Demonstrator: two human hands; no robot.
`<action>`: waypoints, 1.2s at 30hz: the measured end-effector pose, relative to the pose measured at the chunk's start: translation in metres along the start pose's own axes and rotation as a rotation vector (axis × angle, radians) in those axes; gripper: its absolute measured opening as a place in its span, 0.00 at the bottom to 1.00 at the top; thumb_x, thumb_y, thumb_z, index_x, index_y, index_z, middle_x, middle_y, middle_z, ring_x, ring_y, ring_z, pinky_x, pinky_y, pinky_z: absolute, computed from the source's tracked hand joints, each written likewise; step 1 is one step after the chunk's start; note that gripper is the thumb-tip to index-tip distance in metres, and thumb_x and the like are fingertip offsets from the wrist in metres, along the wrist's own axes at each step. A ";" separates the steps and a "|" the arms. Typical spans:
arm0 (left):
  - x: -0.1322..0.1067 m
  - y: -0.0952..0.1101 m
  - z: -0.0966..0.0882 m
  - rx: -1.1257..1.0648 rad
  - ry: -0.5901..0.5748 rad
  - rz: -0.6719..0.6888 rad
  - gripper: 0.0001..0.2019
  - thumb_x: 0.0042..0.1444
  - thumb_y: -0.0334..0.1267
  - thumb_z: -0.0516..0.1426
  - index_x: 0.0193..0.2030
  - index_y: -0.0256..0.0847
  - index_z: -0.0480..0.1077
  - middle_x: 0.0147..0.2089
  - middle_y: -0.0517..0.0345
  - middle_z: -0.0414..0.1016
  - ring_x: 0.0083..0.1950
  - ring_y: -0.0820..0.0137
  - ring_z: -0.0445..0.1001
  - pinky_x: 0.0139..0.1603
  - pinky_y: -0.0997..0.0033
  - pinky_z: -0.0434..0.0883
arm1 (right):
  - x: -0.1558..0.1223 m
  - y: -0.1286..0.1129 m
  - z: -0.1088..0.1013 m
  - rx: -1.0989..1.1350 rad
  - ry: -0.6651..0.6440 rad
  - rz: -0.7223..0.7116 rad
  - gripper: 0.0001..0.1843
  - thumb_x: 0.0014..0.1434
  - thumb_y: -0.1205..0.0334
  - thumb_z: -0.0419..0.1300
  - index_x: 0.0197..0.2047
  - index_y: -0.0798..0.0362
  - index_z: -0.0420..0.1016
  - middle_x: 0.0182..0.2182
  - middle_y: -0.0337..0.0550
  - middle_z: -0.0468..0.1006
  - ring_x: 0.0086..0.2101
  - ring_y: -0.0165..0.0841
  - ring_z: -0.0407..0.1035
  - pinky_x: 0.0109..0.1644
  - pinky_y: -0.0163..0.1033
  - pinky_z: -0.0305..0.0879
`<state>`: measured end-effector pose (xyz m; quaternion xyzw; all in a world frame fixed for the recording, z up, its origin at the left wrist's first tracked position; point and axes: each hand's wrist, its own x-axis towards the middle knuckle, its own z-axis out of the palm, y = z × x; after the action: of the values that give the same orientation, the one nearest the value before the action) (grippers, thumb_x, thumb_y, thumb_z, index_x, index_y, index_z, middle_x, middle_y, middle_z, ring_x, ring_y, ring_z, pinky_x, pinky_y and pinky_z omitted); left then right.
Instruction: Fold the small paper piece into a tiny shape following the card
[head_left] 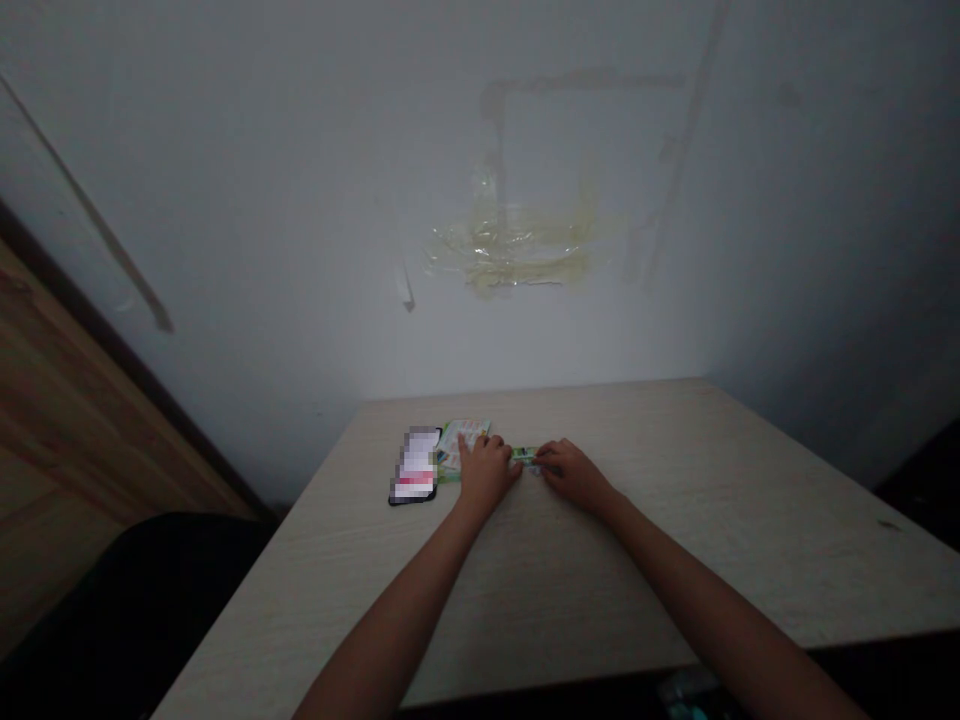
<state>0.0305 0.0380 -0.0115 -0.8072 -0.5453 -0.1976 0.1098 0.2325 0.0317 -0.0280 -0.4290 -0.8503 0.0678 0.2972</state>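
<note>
Both my arms reach across a pale wooden table [675, 520] toward its far edge by the wall. My left hand [486, 470] lies curled, knuckles up, partly over a green and white printed packet [459, 443]. My right hand [574, 474] sits beside it, fingers pinched on one end of a small green strip [526, 458]. The strip spans the gap between the two hands, and its left end meets the fingers of my left hand. What the strip is cannot be made out in the dim light.
A dark-edged phone [415, 468] lies flat just left of the packet. A grey wall with yellowish tape residue [517, 250] rises behind the table. A wooden panel [67, 420] stands at the left, and something dark [135, 600] sits below it.
</note>
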 end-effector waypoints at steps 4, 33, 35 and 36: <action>0.001 0.001 -0.001 -0.001 0.011 0.024 0.15 0.55 0.53 0.58 0.39 0.45 0.77 0.46 0.51 0.76 0.54 0.53 0.67 0.65 0.30 0.40 | -0.001 0.000 -0.001 0.003 -0.011 0.005 0.16 0.58 0.70 0.57 0.48 0.50 0.78 0.44 0.45 0.77 0.45 0.36 0.66 0.52 0.43 0.63; -0.016 0.011 0.004 -0.034 0.057 0.028 0.24 0.57 0.59 0.53 0.48 0.41 0.74 0.53 0.46 0.74 0.59 0.52 0.65 0.68 0.33 0.36 | 0.001 -0.001 -0.004 0.045 -0.006 0.033 0.16 0.57 0.71 0.58 0.47 0.50 0.79 0.44 0.46 0.78 0.46 0.36 0.67 0.52 0.43 0.64; -0.018 0.011 0.003 -0.036 0.055 0.021 0.22 0.58 0.57 0.53 0.47 0.42 0.73 0.53 0.47 0.74 0.59 0.52 0.65 0.67 0.31 0.35 | 0.000 -0.001 -0.004 0.050 -0.003 0.033 0.16 0.57 0.70 0.58 0.47 0.50 0.79 0.44 0.46 0.78 0.45 0.36 0.67 0.52 0.44 0.64; -0.018 0.011 0.003 -0.034 0.055 0.019 0.21 0.59 0.56 0.52 0.47 0.43 0.73 0.53 0.47 0.74 0.60 0.52 0.65 0.67 0.30 0.34 | 0.000 -0.001 -0.004 0.052 -0.002 0.031 0.16 0.57 0.70 0.58 0.47 0.50 0.79 0.44 0.46 0.78 0.45 0.36 0.67 0.52 0.44 0.63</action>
<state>0.0356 0.0196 -0.0216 -0.8083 -0.5311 -0.2279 0.1127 0.2343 0.0310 -0.0242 -0.4342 -0.8418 0.0950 0.3062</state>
